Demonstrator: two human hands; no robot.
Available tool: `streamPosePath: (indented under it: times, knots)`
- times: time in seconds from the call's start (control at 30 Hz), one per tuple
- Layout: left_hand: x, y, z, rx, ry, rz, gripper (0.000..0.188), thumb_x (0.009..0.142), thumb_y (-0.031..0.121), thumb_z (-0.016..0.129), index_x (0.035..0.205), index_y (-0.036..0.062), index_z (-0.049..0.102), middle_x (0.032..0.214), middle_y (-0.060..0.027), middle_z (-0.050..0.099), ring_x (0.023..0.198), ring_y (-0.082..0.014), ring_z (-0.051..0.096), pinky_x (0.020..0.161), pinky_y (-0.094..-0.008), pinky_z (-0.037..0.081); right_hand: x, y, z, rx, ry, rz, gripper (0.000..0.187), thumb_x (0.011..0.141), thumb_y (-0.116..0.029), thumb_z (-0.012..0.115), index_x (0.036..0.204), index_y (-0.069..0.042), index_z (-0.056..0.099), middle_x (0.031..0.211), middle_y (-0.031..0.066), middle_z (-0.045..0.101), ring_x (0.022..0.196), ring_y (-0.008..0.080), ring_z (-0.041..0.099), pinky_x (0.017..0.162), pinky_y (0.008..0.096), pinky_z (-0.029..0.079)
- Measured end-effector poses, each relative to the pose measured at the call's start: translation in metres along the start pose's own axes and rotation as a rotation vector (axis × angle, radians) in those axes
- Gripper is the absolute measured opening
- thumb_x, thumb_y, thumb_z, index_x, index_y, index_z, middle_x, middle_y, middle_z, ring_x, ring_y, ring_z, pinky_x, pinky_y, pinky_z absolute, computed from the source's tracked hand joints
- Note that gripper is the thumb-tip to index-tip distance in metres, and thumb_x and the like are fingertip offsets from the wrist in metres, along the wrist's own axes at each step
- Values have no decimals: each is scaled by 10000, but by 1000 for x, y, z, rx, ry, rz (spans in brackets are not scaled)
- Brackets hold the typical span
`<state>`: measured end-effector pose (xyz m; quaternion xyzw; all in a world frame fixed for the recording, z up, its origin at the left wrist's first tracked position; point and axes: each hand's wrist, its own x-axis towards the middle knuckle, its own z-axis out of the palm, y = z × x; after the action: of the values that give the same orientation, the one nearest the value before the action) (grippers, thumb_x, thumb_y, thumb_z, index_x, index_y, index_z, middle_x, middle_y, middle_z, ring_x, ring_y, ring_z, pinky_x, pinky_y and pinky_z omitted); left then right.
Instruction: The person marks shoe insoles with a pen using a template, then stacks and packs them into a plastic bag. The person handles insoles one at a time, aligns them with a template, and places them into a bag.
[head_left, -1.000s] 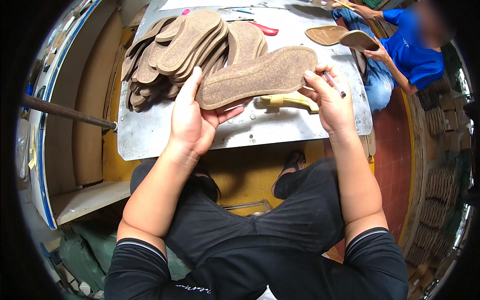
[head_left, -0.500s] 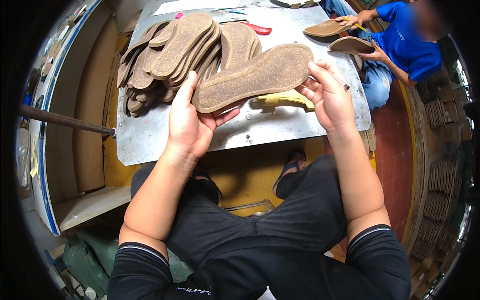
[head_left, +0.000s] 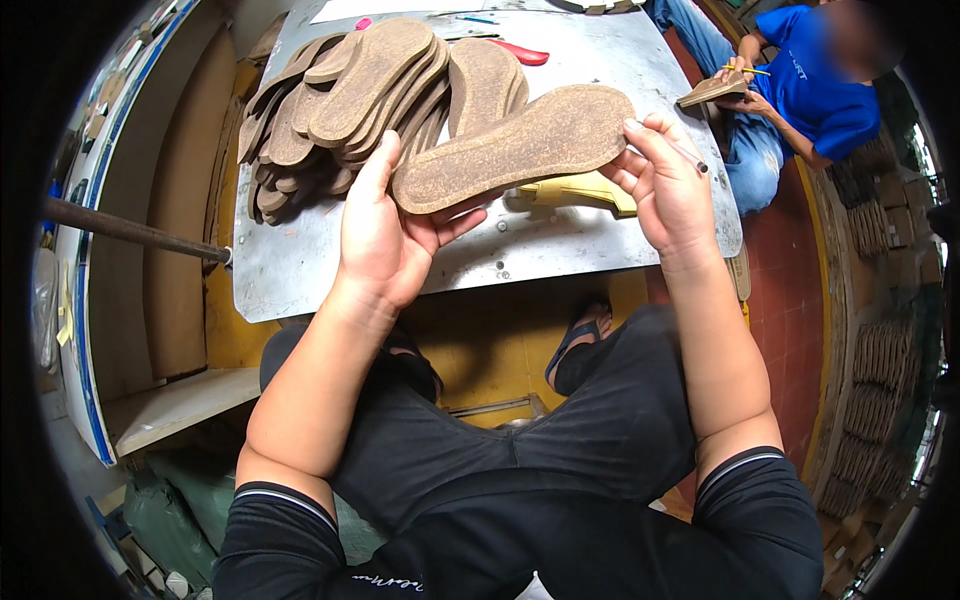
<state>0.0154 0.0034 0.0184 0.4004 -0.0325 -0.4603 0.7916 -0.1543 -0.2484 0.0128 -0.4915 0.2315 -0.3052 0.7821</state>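
Not much has changed with the sole (head_left: 515, 145): it's up over the near side of the table (head_left: 290, 265), slanting up to the right, held at both ends just like half a second ago. So the handling looks to be at the same point, basically a steady two-handed hold. The bigger change is off to the right, where the co-worker (head_left: 825, 90) now has the yellow pencil (head_left: 748, 69) right over a brown piece (head_left: 712, 90), and the two soles from a moment ago aren't held apart anymore (can't tell if both are stacked there).

Fingers: the left hand (head_left: 385, 240) grips the left end, thumb up along the edge, the other fingers curled underneath with tips showing past it. How hard they press, no idea. The right hand (head_left: 665, 190) pinches the other end between thumb and forefinger, with a pen (head_left: 690, 157) tucked across the fingers, which probably makes that grip a bit fiddly.

Around it: a big messy pile (head_left: 375, 85) sits just beyond the left thumb, so there's little room that way. A yellow piece (head_left: 580, 192) lies below the sole, partly covered by it in this view, and a red thing (head_left: 522, 52) lies farther back.
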Motion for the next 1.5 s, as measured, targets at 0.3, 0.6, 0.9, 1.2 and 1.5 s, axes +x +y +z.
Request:
streamPosePath:
  times: [0.3,0.6,0.9,1.2,1.5]
  knots:
    - [1,-1,-1,9,20,21,640,1201,558,471,1605,69,546,1477,-184,727,1274,-364,765,1051,-566,641,3,2,-1,21,-6,4,216,1086,-104,730,1226,-51,574,1191,168,765,1058,294,807,967,482,694]
    - [3,0,1,120,38,-22,677,1185,541,503,1548,-25,585,1358,-250,782,1167,-386,817,996,-464,674,4,4,1,-59,-6,-66,203,1107,-134,725,1215,-41,579,1152,170,779,982,283,817,907,455,707]
    - [5,1,-3,124,47,-36,605,1185,511,531,1574,50,581,1415,-204,760,1220,-414,787,1002,-516,662,7,3,0,-86,-9,-58,150,1149,-171,668,1214,-69,579,1173,151,777,1028,285,818,921,475,702]
    - [4,-3,0,234,2,-74,620,1167,569,541,1503,60,653,1362,-159,791,1203,-328,797,1019,-451,613,1,-4,2,-18,-5,-159,145,1134,-154,673,1215,-117,559,1197,150,766,1025,287,805,913,488,681]
    - [1,-1,0,-5,-110,-30,670,1156,577,549,1556,43,610,1403,-188,768,1259,-380,765,1118,-532,585,3,0,0,5,-44,-169,217,1083,-94,749,1177,-83,553,1134,159,767,950,263,798,892,479,702]
